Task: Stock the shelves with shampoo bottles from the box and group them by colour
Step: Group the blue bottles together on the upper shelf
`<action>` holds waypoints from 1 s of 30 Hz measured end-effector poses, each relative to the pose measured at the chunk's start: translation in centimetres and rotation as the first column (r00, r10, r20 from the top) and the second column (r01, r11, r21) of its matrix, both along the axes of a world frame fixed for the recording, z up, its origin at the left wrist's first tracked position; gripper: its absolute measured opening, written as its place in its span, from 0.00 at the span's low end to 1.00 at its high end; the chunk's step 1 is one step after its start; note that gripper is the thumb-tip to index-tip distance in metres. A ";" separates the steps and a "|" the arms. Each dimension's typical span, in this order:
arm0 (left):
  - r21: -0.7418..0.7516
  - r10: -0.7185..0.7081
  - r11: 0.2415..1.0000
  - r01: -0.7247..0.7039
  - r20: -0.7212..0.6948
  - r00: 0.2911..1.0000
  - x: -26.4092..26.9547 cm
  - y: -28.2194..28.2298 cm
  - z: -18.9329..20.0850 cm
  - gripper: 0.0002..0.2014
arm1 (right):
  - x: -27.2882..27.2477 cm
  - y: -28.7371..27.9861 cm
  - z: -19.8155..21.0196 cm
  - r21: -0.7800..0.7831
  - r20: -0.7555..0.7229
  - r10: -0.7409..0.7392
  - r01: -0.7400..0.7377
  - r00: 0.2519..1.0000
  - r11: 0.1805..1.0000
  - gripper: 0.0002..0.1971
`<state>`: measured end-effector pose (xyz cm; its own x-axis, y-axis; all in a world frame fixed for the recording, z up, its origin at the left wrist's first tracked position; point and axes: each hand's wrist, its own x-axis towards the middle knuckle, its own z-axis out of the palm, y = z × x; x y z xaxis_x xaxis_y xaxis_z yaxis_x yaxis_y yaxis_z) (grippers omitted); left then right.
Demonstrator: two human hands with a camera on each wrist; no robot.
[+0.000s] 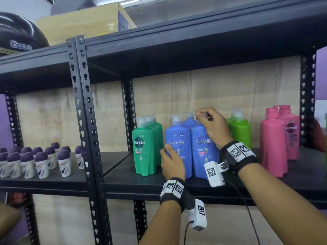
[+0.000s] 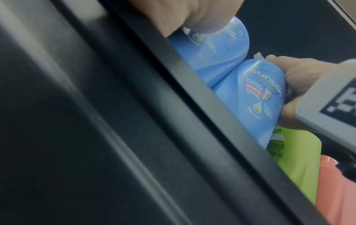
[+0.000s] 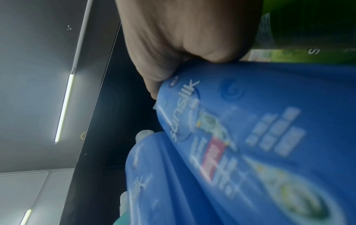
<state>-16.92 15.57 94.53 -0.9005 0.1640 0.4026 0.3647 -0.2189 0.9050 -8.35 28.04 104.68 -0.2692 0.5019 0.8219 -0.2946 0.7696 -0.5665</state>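
Shampoo bottles stand in colour groups on the black shelf (image 1: 123,175): dark green bottles (image 1: 145,147), blue bottles (image 1: 178,138), lime green bottles (image 1: 240,129) and pink bottles (image 1: 274,144). My left hand (image 1: 171,161) holds the lower left side of the front left blue bottle (image 2: 217,50), thumb on its face. My right hand (image 1: 212,126) grips the pump top of the front right blue bottle (image 1: 203,149), fingers curled round the neck (image 3: 173,53). That bottle (image 3: 250,129) stands on the shelf beside its neighbour. The box is out of view.
Several small purple-capped roll-on bottles (image 1: 35,161) fill the left bay. Perforated black uprights (image 1: 83,110) divide the bays. A cardboard box (image 1: 85,22) and a black helmet (image 1: 17,34) sit on top. Bare shelf shows between the lime green and pink bottles.
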 end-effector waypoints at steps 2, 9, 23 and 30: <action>0.008 0.004 1.000 -0.004 -0.003 1.000 -0.1 0.2 -0.1 0.24 | 0.0 0.1 0.2 0.017 0.006 -0.028 0.028 1.000 0.999 0.10; 0.017 0.013 1.000 -0.013 -0.010 1.000 -0.1 0.4 -0.1 0.25 | 0.2 -0.3 0.2 0.030 0.010 -0.086 0.085 0.996 0.996 0.07; 0.014 0.015 1.000 -0.015 -0.011 1.000 0.0 0.2 0.0 0.22 | 4.1 -2.1 -5.2 -0.165 0.262 0.056 -0.012 0.963 0.986 0.37; 0.022 0.007 1.000 -0.007 -0.004 1.000 -0.3 0.5 -0.3 0.19 | 3.3 -1.7 -6.0 -0.412 0.248 0.240 -0.121 0.939 0.903 0.33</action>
<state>-17.26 16.04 94.21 -0.9001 0.1485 0.4096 0.3700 -0.2360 0.8986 -5.00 26.30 98.63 -0.5790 0.6821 0.4467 -0.1871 0.4220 -0.8871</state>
